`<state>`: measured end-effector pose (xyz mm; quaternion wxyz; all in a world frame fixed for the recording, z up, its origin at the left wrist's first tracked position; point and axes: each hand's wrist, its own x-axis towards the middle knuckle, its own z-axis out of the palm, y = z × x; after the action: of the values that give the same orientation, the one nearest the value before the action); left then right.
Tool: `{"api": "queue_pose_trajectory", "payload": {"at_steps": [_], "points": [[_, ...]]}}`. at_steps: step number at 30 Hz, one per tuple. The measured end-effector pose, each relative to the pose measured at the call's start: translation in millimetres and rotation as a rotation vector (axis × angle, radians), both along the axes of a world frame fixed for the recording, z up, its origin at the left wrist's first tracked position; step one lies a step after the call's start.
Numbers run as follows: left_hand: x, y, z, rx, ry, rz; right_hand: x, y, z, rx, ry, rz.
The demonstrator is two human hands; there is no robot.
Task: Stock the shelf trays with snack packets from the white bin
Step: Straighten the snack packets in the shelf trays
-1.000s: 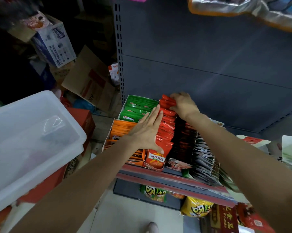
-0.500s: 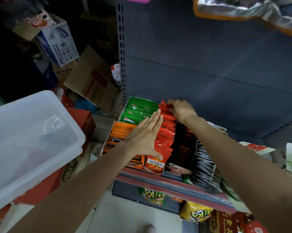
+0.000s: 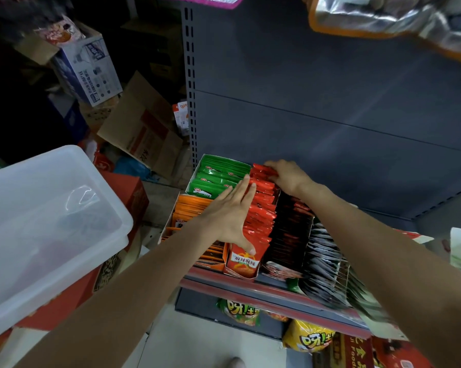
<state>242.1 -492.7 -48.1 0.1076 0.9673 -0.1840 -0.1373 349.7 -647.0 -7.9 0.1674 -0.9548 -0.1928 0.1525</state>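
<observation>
- Fingers first: those of the left hand (image 3: 230, 216) lie straight and flat along the row of red packets (image 3: 261, 208), the thumb pressing the front packet's face; the right hand (image 3: 286, 175) curls its fingers over the rearmost red packets, gripping their top edges.
- Grey back panel (image 3: 330, 88) of the shelving rises behind the trays, with a slotted upright (image 3: 189, 75) at its left edge.
- White bin (image 3: 32, 235), translucent plastic, sits at the left on red cartons (image 3: 128, 192), well apart from both hands; whether any packets lie in it I cannot tell.
- Shelf (image 3: 264, 286) with a red front edge carries the trays side by side.
- Black packets (image 3: 290, 229) fill the tray just right of the red row, under the right forearm.
- Silver-grey packets (image 3: 327, 264) lean in the tray further right.
- Orange packets (image 3: 189, 208) stand in the tray left of the red row, partly under the left wrist.
- Green packets (image 3: 218, 173) fill the tray behind the orange one, against the back panel.
- Yellow snack bags (image 3: 309, 338) show on the level below.
</observation>
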Motion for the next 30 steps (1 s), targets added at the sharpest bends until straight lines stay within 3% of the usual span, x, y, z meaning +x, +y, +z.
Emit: {"api": "queue_pose_trajectory", "payload": {"at_steps": [3, 7, 12, 17, 21, 23, 27, 30], "points": [[5, -6, 15, -0.023, 0.169, 0.037, -4, -9, -4, 0.131, -0.161, -0.122], [7, -5, 11, -0.361, 0.371, 0.162, -8, -20, -11, 0.042, -0.07, -0.052], [-2, -9, -2, -0.667, 0.317, 0.235, -12, -19, -13, -0.035, -0.041, -0.042], [-14, -19, -13, -0.732, 0.135, 0.371, -24, -16, -24, 0.112, -0.181, -0.121], [-11, -28, -17, -0.775, 0.0, 0.46, -30, -18, -24, 0.16, -0.118, -0.094], [-7, -31, -17, -0.773, 0.005, 0.485, -28, -20, -24, 0.087, -0.119, -0.059], [-4, -32, -17, -0.707, 0.076, 0.399, -24, -17, -23, -0.286, -0.141, 0.028], [-1, -25, -16, -0.604, 0.112, 0.37, -27, -17, -19, -0.331, -0.093, 0.028]]}}
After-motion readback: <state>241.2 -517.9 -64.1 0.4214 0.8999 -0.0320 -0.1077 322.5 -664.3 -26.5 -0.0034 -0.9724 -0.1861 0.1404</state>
